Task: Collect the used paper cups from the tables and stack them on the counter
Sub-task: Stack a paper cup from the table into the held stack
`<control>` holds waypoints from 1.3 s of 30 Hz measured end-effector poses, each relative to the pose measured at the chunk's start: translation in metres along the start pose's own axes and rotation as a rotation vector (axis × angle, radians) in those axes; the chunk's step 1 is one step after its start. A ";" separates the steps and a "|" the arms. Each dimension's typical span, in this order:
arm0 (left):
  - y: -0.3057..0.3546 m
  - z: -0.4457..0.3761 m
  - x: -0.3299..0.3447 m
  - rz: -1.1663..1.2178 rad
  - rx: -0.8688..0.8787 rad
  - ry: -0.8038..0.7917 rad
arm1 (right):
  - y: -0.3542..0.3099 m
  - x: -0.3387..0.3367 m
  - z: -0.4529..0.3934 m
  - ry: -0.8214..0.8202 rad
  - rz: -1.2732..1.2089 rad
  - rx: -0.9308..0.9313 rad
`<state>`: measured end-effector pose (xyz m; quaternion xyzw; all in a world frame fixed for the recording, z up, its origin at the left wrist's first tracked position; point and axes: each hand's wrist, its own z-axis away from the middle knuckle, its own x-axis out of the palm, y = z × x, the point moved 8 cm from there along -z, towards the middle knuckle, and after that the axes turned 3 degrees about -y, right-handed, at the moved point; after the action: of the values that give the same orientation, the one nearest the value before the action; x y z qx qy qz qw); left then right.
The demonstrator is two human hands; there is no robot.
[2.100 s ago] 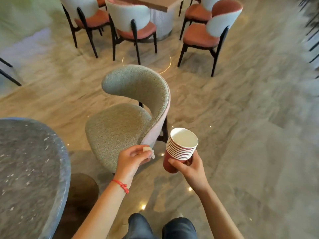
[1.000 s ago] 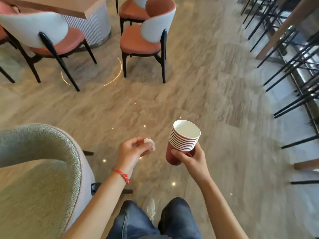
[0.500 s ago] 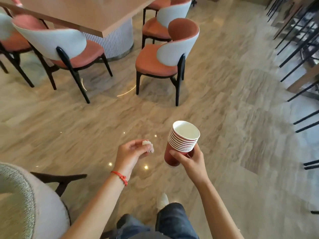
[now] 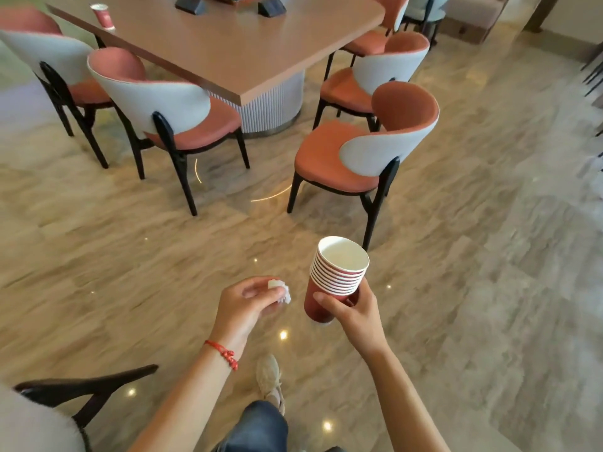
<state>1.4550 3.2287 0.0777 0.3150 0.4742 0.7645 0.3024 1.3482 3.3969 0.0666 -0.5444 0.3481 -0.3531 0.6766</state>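
One stack of nested red paper cups with white rims [image 4: 337,275] sits in our right hand [image 4: 355,313], fingers wrapped around its lower part, tilted slightly, at about 1 o'clock from our left hand [image 4: 243,305]. Left hand pinches a small crumpled white paper scrap [image 4: 280,289]. One more red paper cup [image 4: 103,16] stands upright at 11 o'clock on the tan wooden table [image 4: 228,44], near its edge.
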 end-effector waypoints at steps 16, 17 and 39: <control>0.085 -0.181 -0.100 0.143 0.009 0.326 | -0.064 0.131 -0.233 -0.354 0.117 -0.008; 0.088 -0.189 -0.108 0.151 0.010 0.357 | -0.065 0.144 -0.246 -0.393 0.127 -0.008; 0.148 -0.313 -0.277 0.433 0.077 1.053 | -0.091 0.420 -0.464 -1.070 0.261 -0.062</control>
<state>1.3614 2.7960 0.0492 -0.0074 0.5132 0.8450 -0.1500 1.1556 2.7952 0.0435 -0.6200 0.0304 0.0703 0.7809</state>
